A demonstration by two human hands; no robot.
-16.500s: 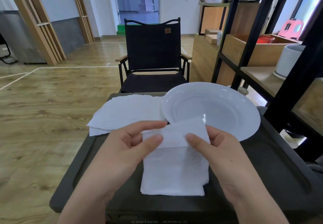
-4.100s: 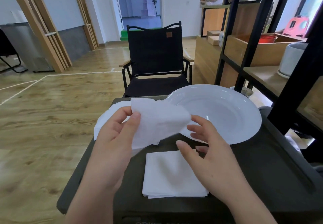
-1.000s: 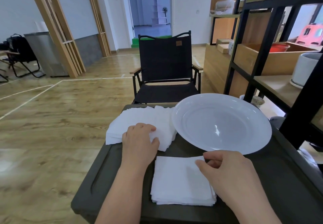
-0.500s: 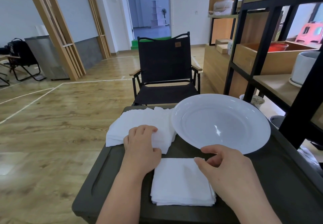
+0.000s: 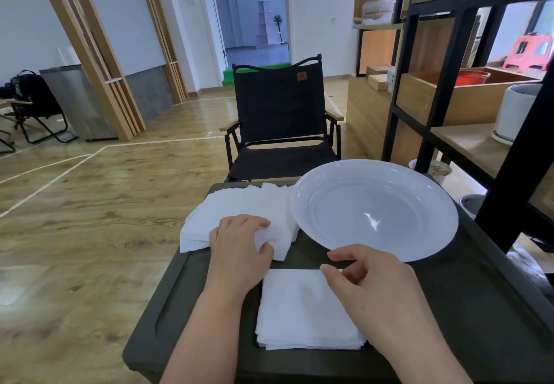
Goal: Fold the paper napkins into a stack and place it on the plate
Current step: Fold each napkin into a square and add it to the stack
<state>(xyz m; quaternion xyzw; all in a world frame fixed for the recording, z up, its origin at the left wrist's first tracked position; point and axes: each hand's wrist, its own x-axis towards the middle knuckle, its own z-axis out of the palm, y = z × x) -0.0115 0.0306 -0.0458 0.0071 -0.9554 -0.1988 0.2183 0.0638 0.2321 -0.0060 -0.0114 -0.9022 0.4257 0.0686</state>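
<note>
A white plate [image 5: 374, 212] sits empty at the far right of the dark table [image 5: 479, 308]. To its left lies a loose pile of unfolded white napkins [image 5: 233, 203]. My left hand [image 5: 239, 248] rests on the pile's near edge and pinches the top napkin between thumb and fingers, so the paper bunches up there. Near the front of the table lies a neat stack of folded napkins [image 5: 293, 314]. My right hand [image 5: 374, 287] lies over the stack's far right corner with its fingers loosely curled, holding nothing.
A black folding chair [image 5: 278, 108] stands just behind the table. A black-framed wooden shelf unit [image 5: 443, 84] runs along the right side, close to the plate. Wooden floor lies to the left of the table.
My left thumb has closed on the top napkin of the pile and its edge now bunches up. My right hand has drawn back slightly on the folded stack.
</note>
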